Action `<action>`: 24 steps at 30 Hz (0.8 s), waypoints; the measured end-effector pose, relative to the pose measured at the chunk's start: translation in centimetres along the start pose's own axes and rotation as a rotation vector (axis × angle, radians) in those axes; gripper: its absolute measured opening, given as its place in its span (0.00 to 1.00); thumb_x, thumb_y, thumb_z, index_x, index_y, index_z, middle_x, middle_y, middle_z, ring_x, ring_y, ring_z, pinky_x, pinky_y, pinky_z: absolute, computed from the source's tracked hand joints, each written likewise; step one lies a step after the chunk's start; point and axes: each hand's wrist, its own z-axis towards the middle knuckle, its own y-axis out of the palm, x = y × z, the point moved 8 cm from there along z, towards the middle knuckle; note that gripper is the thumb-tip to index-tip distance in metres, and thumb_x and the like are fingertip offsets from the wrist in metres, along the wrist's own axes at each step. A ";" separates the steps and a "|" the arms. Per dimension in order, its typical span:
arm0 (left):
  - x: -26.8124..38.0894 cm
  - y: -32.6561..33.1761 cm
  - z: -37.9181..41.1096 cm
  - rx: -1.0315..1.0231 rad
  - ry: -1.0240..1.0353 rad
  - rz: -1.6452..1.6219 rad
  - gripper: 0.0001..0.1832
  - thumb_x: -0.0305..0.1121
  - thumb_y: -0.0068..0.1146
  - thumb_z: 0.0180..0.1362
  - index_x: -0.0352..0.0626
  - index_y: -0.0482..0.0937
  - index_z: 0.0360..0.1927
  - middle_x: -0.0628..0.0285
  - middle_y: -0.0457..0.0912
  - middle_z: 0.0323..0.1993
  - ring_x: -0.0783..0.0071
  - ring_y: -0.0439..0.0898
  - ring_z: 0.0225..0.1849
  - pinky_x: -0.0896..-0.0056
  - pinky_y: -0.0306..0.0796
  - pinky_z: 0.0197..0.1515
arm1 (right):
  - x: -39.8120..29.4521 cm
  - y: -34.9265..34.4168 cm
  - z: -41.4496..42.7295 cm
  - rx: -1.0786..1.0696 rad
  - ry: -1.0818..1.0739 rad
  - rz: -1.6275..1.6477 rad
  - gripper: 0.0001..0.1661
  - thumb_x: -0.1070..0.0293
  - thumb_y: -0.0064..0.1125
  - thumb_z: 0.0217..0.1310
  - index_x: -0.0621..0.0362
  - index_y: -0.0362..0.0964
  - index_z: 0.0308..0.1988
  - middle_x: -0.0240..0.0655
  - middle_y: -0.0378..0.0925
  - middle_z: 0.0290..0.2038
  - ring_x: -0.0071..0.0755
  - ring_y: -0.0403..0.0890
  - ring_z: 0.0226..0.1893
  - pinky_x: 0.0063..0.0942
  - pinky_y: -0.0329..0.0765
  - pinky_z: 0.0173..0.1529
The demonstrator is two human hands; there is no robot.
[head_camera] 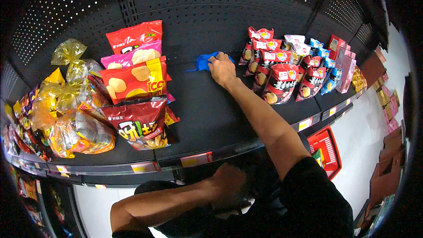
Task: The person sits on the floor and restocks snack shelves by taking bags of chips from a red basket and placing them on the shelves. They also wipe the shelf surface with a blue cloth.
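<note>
My right hand [223, 69] reaches deep onto a black store shelf [205, 105] and presses on a crumpled blue cloth [205, 60] near the perforated back panel. Its fingers are bent over the cloth, which spreads out on both sides of them. Below the shelf's front edge, close to my body, is my left hand [230, 185]. It is in shadow and blurred, so its fingers cannot be made out. A row of snack bags, with a dark red bag [142, 124] in front, stands left of the cloth. Smaller red chip bags [280, 84] stand to its right.
Clear bags of snacks tied at the top [79, 129] fill the shelf's left end. Blue bags [331, 81] and pink boxes [346, 72] stand farther right. Price tags [196, 159] line the front edge. On the floor at right are a red basket [325, 152] and brown cartons [391, 158].
</note>
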 end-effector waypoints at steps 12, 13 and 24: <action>-2.6 -0.4 1.0 0.074 -0.197 0.088 0.12 0.29 0.47 0.60 0.41 0.83 0.39 0.48 0.84 0.41 0.52 0.84 0.45 0.54 0.77 0.45 | -2.6 -5.1 -9.2 -0.240 -0.017 -0.201 0.23 0.55 0.53 0.62 0.58 0.74 0.50 0.46 0.74 0.45 0.49 0.74 0.51 0.42 0.74 0.53; -2.4 -0.1 1.0 0.090 -0.187 0.102 0.12 0.30 0.47 0.60 0.40 0.81 0.40 0.48 0.84 0.41 0.51 0.83 0.44 0.52 0.77 0.43 | -2.7 -5.6 -10.3 -0.193 -0.025 -0.220 0.19 0.61 0.53 0.61 0.58 0.75 0.48 0.45 0.74 0.44 0.47 0.75 0.50 0.41 0.76 0.51; 0.6 0.2 0.4 0.014 -0.245 0.010 0.15 0.36 0.49 0.64 0.41 0.76 0.51 0.42 0.81 0.44 0.43 0.80 0.48 0.49 0.74 0.51 | -1.1 -13.2 -18.6 -0.168 0.135 0.357 0.12 0.66 0.57 0.62 0.61 0.74 0.42 0.43 0.78 0.37 0.41 0.80 0.35 0.35 0.77 0.42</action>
